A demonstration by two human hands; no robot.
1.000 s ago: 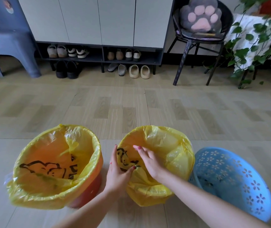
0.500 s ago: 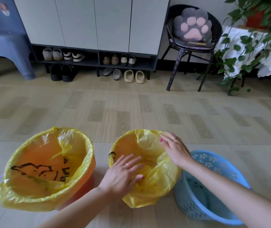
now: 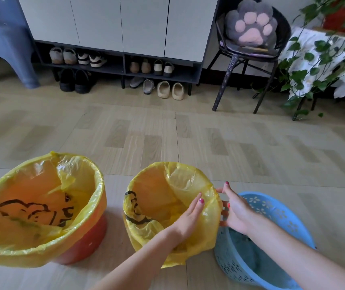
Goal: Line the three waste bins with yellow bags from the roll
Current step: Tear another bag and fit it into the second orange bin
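Left bin [image 3: 85, 243] red-orange, lined with yellow bag [image 3: 41, 206] bearing black cartoon outline print. Middle bag [image 3: 188, 185] same yellow, black print partly folded. Right bin [image 3: 272, 208] light blue, pale flower cut-outs near rim, small perforations lower. Fingernails pink-red on left hand [image 3: 186, 220] and right hand [image 3: 236, 212]. Paw cushion [image 3: 251, 24] grey with pink pads. Floor [image 3: 167, 132] beige wood-grain blocks.

Both forearms bare; pink-red nail polish, L hand [image 3: 185, 221], R hand [image 3: 237, 212].
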